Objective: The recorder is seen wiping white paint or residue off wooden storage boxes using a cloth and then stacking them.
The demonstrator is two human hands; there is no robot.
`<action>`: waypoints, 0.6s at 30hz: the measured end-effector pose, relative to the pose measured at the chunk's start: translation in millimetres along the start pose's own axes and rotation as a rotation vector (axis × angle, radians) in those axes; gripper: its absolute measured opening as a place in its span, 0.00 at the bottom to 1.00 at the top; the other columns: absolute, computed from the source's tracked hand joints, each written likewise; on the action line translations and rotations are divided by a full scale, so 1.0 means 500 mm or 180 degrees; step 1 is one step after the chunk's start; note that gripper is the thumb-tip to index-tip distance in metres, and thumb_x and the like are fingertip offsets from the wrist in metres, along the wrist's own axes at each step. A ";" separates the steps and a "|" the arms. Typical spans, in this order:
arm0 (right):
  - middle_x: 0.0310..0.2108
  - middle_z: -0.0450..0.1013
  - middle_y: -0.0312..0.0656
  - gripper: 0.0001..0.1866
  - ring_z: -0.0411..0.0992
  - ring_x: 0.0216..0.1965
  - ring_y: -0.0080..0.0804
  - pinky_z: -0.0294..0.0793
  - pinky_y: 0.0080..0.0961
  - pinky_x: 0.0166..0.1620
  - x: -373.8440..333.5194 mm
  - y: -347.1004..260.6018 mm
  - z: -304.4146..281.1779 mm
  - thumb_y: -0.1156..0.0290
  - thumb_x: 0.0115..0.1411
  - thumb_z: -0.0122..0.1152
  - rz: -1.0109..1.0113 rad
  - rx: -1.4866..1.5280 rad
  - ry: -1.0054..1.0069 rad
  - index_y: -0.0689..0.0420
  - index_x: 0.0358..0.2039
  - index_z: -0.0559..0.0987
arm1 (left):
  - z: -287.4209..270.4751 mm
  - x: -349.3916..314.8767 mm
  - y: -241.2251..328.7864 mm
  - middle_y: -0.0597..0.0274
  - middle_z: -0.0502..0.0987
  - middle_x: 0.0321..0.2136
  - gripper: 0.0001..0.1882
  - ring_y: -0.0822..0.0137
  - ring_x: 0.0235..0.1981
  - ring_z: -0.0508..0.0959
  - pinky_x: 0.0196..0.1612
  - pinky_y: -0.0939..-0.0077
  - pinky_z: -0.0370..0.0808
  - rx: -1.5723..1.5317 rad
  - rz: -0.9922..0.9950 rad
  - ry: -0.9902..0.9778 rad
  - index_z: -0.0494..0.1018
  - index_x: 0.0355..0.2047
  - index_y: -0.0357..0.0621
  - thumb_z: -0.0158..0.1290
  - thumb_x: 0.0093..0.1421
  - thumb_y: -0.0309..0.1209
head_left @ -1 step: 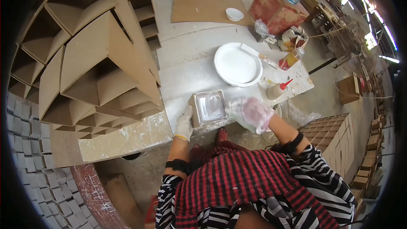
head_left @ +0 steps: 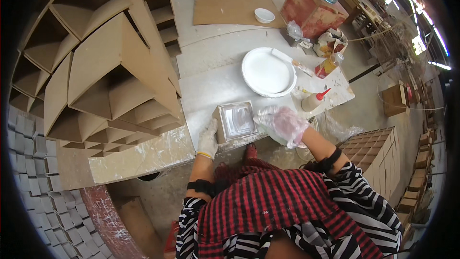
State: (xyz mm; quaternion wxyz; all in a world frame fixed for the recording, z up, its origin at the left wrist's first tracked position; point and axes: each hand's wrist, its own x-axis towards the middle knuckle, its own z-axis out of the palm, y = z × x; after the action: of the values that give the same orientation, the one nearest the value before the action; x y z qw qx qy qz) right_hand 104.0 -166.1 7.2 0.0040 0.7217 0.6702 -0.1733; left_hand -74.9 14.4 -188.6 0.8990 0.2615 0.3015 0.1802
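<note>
The open square box [head_left: 238, 119] stands at the near edge of the table [head_left: 206, 69], opening upward, its inside coated whitish. Your left hand [head_left: 208, 140], in a white glove, lies along the box's outer left wall, fingers directed away from you and wrist over the near edge; how tightly they close cannot be told. Your right hand [head_left: 286, 125], under clear plastic, sits just beside the box's right wall, fingertips toward it, forearm angled in from the lower right. The plastic hides how far this hand opens and whether it holds anything. Beyond the box, toward the table's right edge, a round white pan [head_left: 261, 79] contains white liquid; a brush [head_left: 282, 56] lies across its rim. A red-nozzled bottle [head_left: 312, 102] stands nearer the right edge. Brown compartmented units [head_left: 98, 79] occupy the left side.
</note>
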 end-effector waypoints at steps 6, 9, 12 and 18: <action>0.47 0.72 0.48 0.24 0.73 0.42 0.45 0.73 0.31 0.48 0.015 -0.069 0.001 0.72 0.51 0.58 0.0291 0.1284 -0.0599 0.55 0.51 0.73 | -0.073 0.035 -0.038 0.55 0.71 0.51 0.28 0.67 0.51 0.70 0.54 0.72 0.68 0.0353 0.0515 -0.0268 0.64 0.56 0.34 0.56 0.59 0.36; 0.42 0.76 0.45 0.16 0.73 0.44 0.36 0.73 0.33 0.46 0.010 -0.073 -0.010 0.62 0.63 0.51 0.1201 0.2421 -0.0567 0.54 0.48 0.75 | 0.019 -0.007 0.007 0.56 0.71 0.51 0.28 0.67 0.51 0.70 0.54 0.72 0.68 -0.0029 0.0065 0.0207 0.64 0.56 0.34 0.56 0.60 0.36; 0.41 0.74 0.48 0.14 0.74 0.42 0.42 0.72 0.36 0.46 0.068 -0.106 -0.042 0.67 0.56 0.55 0.0455 0.1133 -0.0708 0.55 0.43 0.74 | 0.035 -0.013 0.016 0.56 0.71 0.51 0.28 0.67 0.51 0.70 0.55 0.73 0.67 -0.0071 -0.0039 0.0155 0.63 0.57 0.34 0.56 0.60 0.36; 0.39 0.72 0.51 0.12 0.74 0.40 0.49 0.73 0.41 0.42 0.087 -0.146 -0.037 0.72 0.52 0.53 -0.0618 0.0239 -0.0145 0.52 0.38 0.73 | -0.014 0.009 -0.010 0.57 0.71 0.50 0.29 0.68 0.50 0.71 0.53 0.73 0.69 -0.0028 0.0094 0.0000 0.63 0.57 0.34 0.56 0.59 0.37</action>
State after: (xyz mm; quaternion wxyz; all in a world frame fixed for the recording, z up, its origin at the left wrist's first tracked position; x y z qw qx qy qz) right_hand 39.4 -112.0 30.0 -0.0247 0.6489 0.7297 -0.2142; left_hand -75.2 14.9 -198.2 0.8974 0.2619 0.2968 0.1949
